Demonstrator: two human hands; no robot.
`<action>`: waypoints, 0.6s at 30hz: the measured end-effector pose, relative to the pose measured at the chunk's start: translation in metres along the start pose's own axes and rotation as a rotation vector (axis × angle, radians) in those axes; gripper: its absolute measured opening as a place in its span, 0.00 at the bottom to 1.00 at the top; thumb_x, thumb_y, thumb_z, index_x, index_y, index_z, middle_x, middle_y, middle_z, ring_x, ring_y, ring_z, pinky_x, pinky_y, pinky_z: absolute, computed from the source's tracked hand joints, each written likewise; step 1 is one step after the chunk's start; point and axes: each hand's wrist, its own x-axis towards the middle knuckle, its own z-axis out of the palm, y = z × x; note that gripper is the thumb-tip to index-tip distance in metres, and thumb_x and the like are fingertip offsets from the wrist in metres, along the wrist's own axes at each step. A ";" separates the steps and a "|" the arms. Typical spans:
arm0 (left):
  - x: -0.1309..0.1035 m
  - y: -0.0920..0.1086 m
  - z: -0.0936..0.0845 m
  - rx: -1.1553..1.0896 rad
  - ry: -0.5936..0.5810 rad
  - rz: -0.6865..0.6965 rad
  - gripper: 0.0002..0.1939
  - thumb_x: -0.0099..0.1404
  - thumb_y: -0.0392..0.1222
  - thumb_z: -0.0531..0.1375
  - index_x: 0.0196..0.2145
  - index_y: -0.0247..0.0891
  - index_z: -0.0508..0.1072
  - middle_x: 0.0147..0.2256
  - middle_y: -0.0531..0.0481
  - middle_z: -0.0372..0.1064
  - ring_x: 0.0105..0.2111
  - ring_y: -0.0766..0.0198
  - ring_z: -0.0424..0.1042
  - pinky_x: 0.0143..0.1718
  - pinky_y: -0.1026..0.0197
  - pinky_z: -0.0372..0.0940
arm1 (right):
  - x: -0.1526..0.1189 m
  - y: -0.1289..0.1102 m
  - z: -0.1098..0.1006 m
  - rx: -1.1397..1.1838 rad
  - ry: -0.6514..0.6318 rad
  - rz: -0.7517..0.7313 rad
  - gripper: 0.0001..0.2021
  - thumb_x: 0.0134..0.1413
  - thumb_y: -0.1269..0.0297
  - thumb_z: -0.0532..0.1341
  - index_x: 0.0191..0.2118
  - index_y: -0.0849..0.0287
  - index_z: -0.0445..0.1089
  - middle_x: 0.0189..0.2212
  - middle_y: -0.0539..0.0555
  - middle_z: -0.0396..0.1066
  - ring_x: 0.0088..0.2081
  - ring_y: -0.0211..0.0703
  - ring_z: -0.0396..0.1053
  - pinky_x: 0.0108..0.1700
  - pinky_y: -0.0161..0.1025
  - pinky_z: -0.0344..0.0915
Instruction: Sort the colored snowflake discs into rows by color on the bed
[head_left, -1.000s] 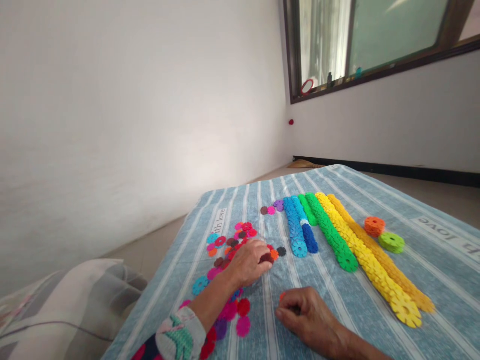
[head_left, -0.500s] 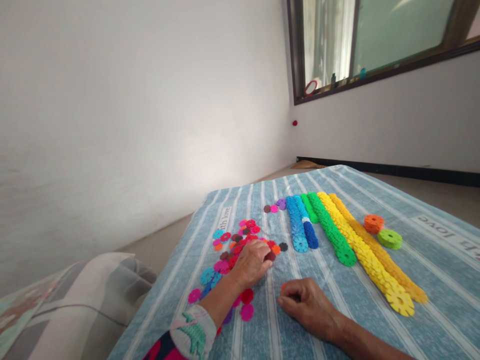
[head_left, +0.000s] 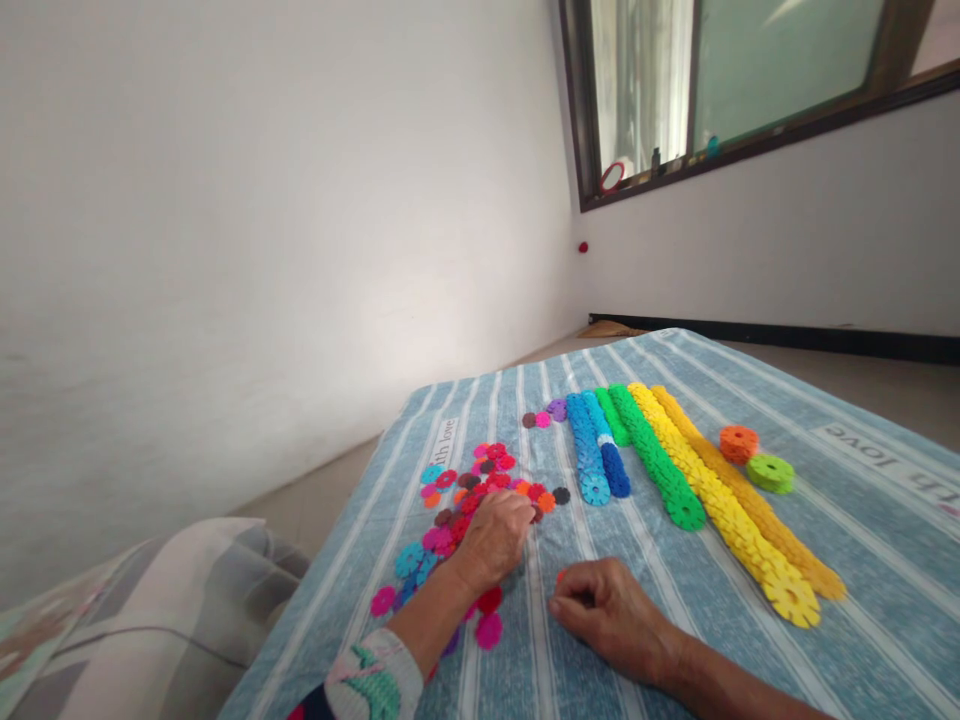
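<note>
My left hand (head_left: 495, 535) rests over a loose pile of flower-shaped plastic discs (head_left: 491, 462), red, pink, orange, brown and blue. Its fingers are curled down, and whatever they pinch is hidden. To the right, my right hand (head_left: 619, 615) is closed low over the cloth, with a sliver of an orange disc (head_left: 561, 576) showing at its fingertips. Beyond it lie overlapping rows of discs sorted by colour: light blue (head_left: 587, 450), dark blue (head_left: 615, 470), green (head_left: 660, 460), yellow (head_left: 739, 530) and darker yellow (head_left: 780, 530).
An orange stack (head_left: 739, 444) and a lime stack (head_left: 770, 474) stand right of the rows. Purple (head_left: 556, 409), pink (head_left: 543, 420) and brown (head_left: 529, 420) discs sit at the rows' far left. A striped blue cloth (head_left: 757, 390) covers the table. Checked fabric (head_left: 180, 610) lies at lower left.
My left hand has drawn slightly back towards me over the pile, uncovering more discs beyond its fingers. My right hand stays closed in about the same place. The view has shifted slightly.
</note>
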 end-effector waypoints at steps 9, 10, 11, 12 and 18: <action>0.004 -0.015 -0.007 -0.121 0.067 -0.047 0.15 0.65 0.34 0.47 0.30 0.36 0.73 0.30 0.47 0.72 0.33 0.61 0.69 0.38 0.60 0.62 | -0.001 0.000 0.001 0.020 0.011 0.014 0.10 0.45 0.68 0.56 0.17 0.61 0.61 0.17 0.45 0.58 0.22 0.33 0.58 0.25 0.31 0.50; 0.008 -0.019 -0.007 -0.164 0.095 -0.083 0.14 0.65 0.34 0.48 0.32 0.37 0.74 0.31 0.48 0.72 0.35 0.62 0.69 0.39 0.61 0.62 | -0.001 0.000 0.002 0.022 0.011 0.018 0.09 0.45 0.68 0.56 0.17 0.61 0.62 0.17 0.45 0.58 0.22 0.33 0.58 0.24 0.30 0.50; 0.012 -0.024 -0.008 -0.203 0.122 -0.128 0.14 0.64 0.34 0.49 0.33 0.37 0.74 0.32 0.48 0.73 0.36 0.62 0.69 0.40 0.61 0.62 | -0.001 0.001 0.002 0.022 0.012 0.022 0.09 0.44 0.68 0.56 0.17 0.61 0.62 0.17 0.45 0.59 0.22 0.32 0.58 0.24 0.30 0.49; 0.018 -0.030 -0.009 -0.234 0.143 -0.179 0.13 0.64 0.35 0.50 0.34 0.37 0.75 0.33 0.48 0.73 0.37 0.62 0.70 0.41 0.62 0.62 | 0.000 0.002 0.003 0.020 0.014 0.025 0.09 0.44 0.69 0.56 0.17 0.61 0.62 0.17 0.45 0.59 0.22 0.32 0.59 0.24 0.31 0.49; 0.080 -0.069 -0.006 -0.286 0.102 -0.508 0.14 0.62 0.35 0.52 0.35 0.39 0.78 0.34 0.52 0.76 0.37 0.65 0.72 0.41 0.65 0.62 | 0.006 0.011 0.007 -0.021 0.009 0.014 0.08 0.42 0.69 0.57 0.17 0.61 0.65 0.17 0.46 0.61 0.22 0.32 0.58 0.24 0.31 0.48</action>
